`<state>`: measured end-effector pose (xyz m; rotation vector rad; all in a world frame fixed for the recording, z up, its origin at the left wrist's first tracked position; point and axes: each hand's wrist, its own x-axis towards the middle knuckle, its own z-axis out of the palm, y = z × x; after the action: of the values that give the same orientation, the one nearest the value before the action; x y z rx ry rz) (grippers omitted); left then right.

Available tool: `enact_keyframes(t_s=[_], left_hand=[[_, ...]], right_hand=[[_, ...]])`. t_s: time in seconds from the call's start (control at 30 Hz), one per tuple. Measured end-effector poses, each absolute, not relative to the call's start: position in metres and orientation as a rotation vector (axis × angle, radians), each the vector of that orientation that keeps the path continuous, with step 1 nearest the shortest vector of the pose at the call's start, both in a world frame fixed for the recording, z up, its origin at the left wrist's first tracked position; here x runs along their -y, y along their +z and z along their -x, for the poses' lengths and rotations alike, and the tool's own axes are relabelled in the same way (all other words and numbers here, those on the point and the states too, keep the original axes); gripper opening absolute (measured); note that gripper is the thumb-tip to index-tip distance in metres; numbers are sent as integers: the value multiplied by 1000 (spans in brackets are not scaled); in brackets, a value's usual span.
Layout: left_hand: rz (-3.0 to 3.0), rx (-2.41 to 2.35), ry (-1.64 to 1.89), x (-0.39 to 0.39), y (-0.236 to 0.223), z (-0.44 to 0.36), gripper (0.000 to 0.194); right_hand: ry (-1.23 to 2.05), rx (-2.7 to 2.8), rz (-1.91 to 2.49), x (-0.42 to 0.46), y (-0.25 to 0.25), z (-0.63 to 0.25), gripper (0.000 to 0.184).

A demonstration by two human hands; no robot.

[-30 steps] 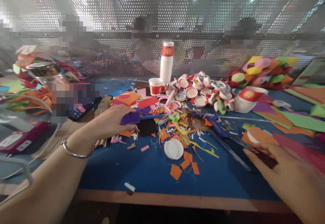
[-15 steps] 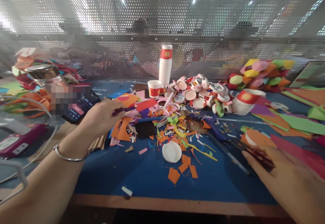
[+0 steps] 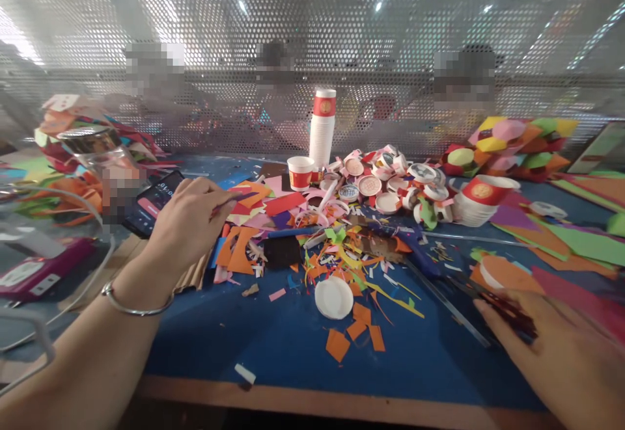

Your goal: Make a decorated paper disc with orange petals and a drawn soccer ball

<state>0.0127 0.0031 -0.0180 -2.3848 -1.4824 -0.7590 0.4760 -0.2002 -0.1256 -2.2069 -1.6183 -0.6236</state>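
Observation:
My left hand [image 3: 188,222] hovers over the left side of a heap of coloured paper scraps [image 3: 336,248], fingers pinched on a purple paper piece [image 3: 240,198] that shows edge-on. A metal bangle [image 3: 137,303] sits on that wrist. My right hand [image 3: 551,345] lies at the lower right with fingers stretched over a dark red-black object [image 3: 510,313] on the blue table [image 3: 273,352]; what the object is I cannot make out. A long thin metal strip [image 3: 444,303] runs from the scraps toward that hand. A white round disc [image 3: 333,298] lies between my hands.
A tall stack of red-banded paper cups [image 3: 322,127], a single cup [image 3: 301,173] and a pile of cut cup parts [image 3: 390,179] stand behind the scraps. A phone [image 3: 153,202] and pink device [image 3: 34,274] lie left. Coloured sheets [image 3: 571,241] lie right. People sit behind a perforated screen [image 3: 312,59].
My left hand lifted the purple piece off the scraps, drew it back left and turned it edge-on, uncovering the phone. My right hand stayed on the dark object.

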Motion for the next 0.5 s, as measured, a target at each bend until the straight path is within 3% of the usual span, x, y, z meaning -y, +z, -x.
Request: enact_keyframes(t_s=[0.2, 0.5], left_hand=[[2437, 1459, -688, -2, -24, -23, 38], [2451, 1510, -535, -6, -28, -18, 43]], right_hand=[[-758, 1663, 2221, 202, -135, -484, 50], [-656, 1609, 2242, 199, -123, -474, 55]])
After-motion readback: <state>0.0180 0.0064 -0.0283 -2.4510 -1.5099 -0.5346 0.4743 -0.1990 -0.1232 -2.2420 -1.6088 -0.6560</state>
